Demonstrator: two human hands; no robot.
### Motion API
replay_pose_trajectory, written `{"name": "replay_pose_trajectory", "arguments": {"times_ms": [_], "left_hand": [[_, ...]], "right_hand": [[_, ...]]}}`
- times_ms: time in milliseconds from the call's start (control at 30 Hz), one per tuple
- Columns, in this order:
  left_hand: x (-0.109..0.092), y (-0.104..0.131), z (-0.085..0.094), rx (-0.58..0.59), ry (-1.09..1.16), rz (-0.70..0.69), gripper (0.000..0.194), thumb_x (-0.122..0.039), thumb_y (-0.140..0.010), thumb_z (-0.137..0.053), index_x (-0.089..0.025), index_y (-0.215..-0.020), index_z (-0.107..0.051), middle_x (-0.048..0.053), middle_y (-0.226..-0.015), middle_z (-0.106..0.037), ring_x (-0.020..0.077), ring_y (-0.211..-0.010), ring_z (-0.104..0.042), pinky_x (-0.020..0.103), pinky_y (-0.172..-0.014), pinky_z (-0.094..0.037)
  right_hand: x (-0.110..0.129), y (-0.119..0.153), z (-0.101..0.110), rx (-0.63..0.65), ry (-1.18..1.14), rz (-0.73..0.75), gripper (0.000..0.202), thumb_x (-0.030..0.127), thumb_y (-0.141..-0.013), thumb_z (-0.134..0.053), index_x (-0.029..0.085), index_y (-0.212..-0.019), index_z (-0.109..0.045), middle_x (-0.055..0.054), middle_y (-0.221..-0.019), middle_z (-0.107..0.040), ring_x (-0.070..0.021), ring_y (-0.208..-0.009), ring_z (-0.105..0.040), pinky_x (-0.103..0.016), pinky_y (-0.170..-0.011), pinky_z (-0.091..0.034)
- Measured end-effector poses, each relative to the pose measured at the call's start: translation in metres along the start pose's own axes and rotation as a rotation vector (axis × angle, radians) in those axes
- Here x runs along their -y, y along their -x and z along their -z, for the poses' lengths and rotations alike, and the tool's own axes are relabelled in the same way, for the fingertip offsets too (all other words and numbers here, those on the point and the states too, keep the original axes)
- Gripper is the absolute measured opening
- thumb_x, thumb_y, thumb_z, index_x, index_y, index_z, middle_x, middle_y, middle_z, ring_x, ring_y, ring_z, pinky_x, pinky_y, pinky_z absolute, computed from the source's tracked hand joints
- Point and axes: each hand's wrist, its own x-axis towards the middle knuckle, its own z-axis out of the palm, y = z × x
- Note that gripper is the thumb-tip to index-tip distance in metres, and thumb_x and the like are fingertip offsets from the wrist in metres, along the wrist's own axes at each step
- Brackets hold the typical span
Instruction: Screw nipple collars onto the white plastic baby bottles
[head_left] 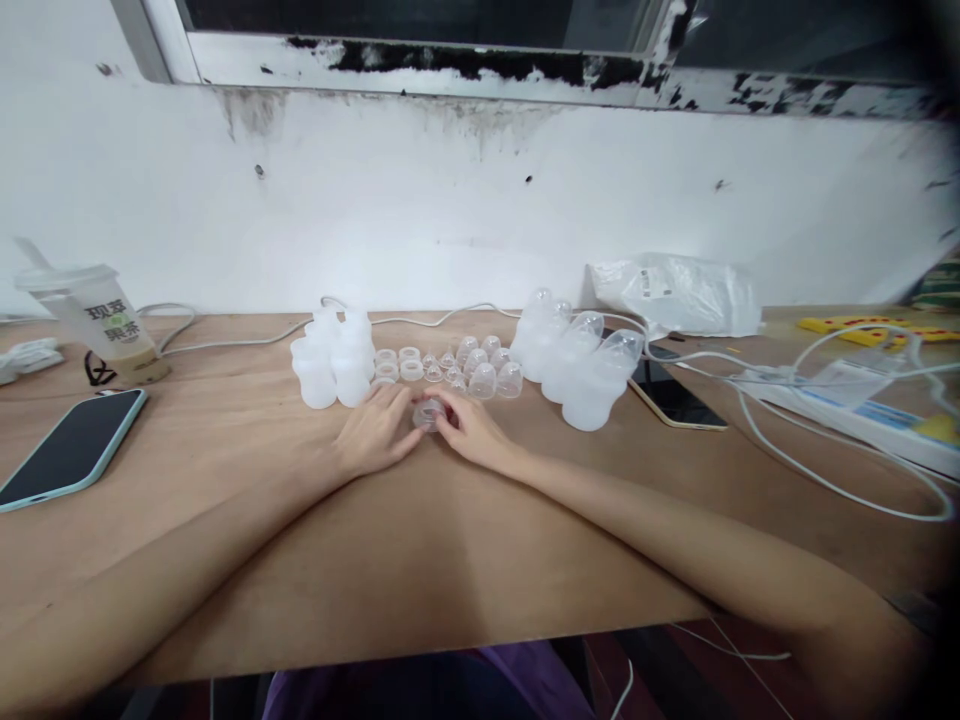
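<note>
Between my hands, low over the wooden table [450, 520], is a small clear ring-shaped piece [427, 415]. My left hand [379, 428] holds its left side with thumb and fingers, and my right hand [471, 425] pinches its right side. Just behind them stand several clear rings [410, 363], several small clear teats [433, 367] and several clear domed caps [482, 380]. Several frosted white bottles [315, 375] are grouped left of these. More frosted bottles with clear domed tops [589, 385] stand to the right.
A drink cup [112, 325] and a phone [71, 448] lie at the left. On the right are another phone [679, 395], a plastic bag [679, 295], looping white cables, a power strip [862, 415] and a yellow item [862, 330]. A white wall [390, 210] rises behind.
</note>
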Motion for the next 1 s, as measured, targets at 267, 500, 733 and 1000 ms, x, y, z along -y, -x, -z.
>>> {"name": "replay_pose_trajectory", "arguments": {"times_ms": [267, 500, 733, 1000], "left_hand": [[0.041, -0.025, 0.061, -0.183, -0.462, 0.243, 0.041, -0.043, -0.073, -0.046, -0.013, -0.102, -0.047, 0.013, -0.099, -0.055, 0.0301, -0.100, -0.042, 0.044, -0.087, -0.024], [0.065, -0.021, 0.058, -0.024, -0.583, 0.286, 0.045, -0.049, -0.074, -0.040, -0.013, -0.098, -0.054, 0.013, -0.094, -0.060, 0.0324, -0.101, -0.043, 0.044, -0.083, -0.024], [0.051, -0.023, 0.065, -0.112, -0.475, 0.196, 0.034, -0.046, -0.073, -0.043, -0.017, -0.085, -0.056, 0.007, -0.081, -0.062, 0.0274, -0.092, -0.047, 0.042, -0.083, -0.026], [0.012, -0.016, 0.037, -0.155, 0.011, 0.071, 0.035, -0.043, -0.076, -0.045, -0.016, -0.098, -0.049, 0.006, -0.092, -0.057, 0.0187, -0.086, -0.051, 0.033, -0.078, -0.037]], "right_hand": [[-0.011, -0.004, 0.000, -0.054, -0.383, -0.251, 0.019, 0.021, -0.077, -0.041, 0.022, -0.094, -0.050, 0.004, -0.060, -0.043, -0.0060, -0.045, -0.040, -0.018, -0.041, -0.035], [-0.011, -0.007, -0.002, -0.082, -0.800, -0.351, 0.029, 0.028, -0.068, -0.057, 0.024, -0.095, -0.049, -0.002, -0.087, -0.050, -0.0103, -0.065, -0.056, -0.018, -0.042, -0.046], [-0.010, -0.008, 0.002, -0.090, -1.021, -0.428, 0.024, 0.037, -0.075, -0.050, 0.022, -0.093, -0.050, -0.002, -0.081, -0.053, -0.0107, -0.066, -0.057, -0.019, -0.047, -0.043], [-0.008, -0.008, 0.004, -0.130, -1.185, -0.491, 0.044, 0.023, -0.069, -0.057, 0.026, -0.108, -0.037, 0.000, -0.078, -0.060, -0.0147, -0.079, -0.060, -0.027, -0.067, -0.045]]}}
